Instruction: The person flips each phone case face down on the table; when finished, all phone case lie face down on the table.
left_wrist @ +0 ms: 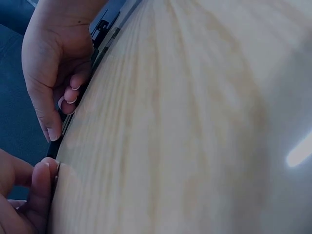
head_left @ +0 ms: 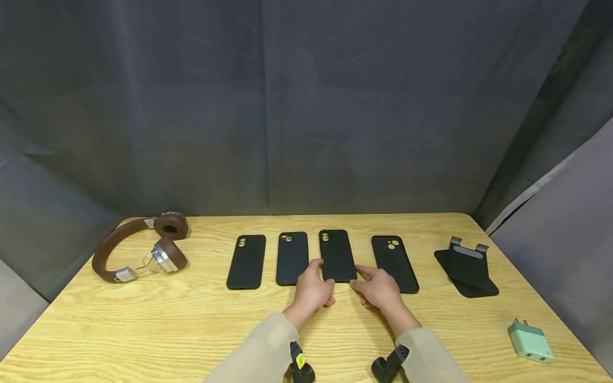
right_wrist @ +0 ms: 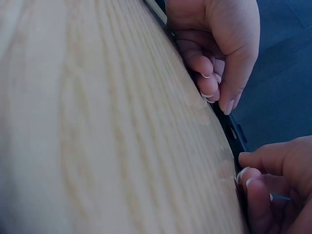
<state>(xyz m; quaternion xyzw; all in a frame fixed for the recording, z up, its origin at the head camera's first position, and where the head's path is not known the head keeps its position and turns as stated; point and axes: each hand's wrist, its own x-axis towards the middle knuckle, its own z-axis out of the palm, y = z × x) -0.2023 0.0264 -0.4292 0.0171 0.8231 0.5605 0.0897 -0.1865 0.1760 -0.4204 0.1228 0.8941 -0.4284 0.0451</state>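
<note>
In the head view a black phone case [head_left: 337, 255] lies on the wooden table, its camera cutouts at the far left corner. My left hand [head_left: 311, 290] pinches its near left corner with thumb and index finger. The near right corner is between the thumb and index finger of my right hand [head_left: 380, 290]. The other fingers of both hands curl underneath. From the left wrist, the case shows as a thin dark edge [left_wrist: 54, 147] between my fingertips. The right wrist view has the same low edge [right_wrist: 234, 136], with cutouts along it.
Two more black phone cases [head_left: 246, 262] [head_left: 292, 259] lie to the left, another phone case [head_left: 395, 264] to the right. Brown headphones [head_left: 107, 250] rest at far left. A black folding stand [head_left: 468, 268] and a green plug charger [head_left: 530, 340] are at right. A dark curtain [head_left: 306, 106] hangs behind.
</note>
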